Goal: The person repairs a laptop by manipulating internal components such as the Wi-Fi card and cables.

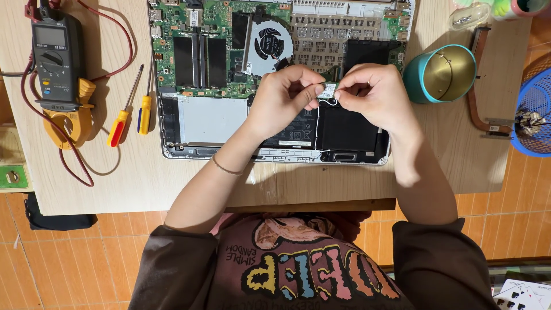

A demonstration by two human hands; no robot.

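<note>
Between both sets of fingers, a small wireless card (327, 90) is being held just above the opened laptop (212, 117). The left hand (282, 95) is pinching the card's near edge with thumb and forefinger closed on it, while the right hand (372, 93) is closing its fingertips on the card's other side, where thin antenna wires (325, 102) are trailing down toward the black battery (344, 127) directly beneath the fingers.

Doing this well, by my judgement, is a matter of holding the card by its edges only, keeping it level, and easing any force along the tiny connectors rather than bending the wires sideways.

Just beyond the fingers, the cooling fan (268, 43) and memory sticks (200, 60) are lying exposed on the green board. Well away to the left of the fingers, two screwdrivers (131, 112) and a clamp meter (58, 69) with red leads are resting on the wooden surface (143, 178). Off to the right of the fingers, a teal cup (439, 73) is standing beside a copper heat pipe (476, 86) and a blue basket (536, 115).
</note>
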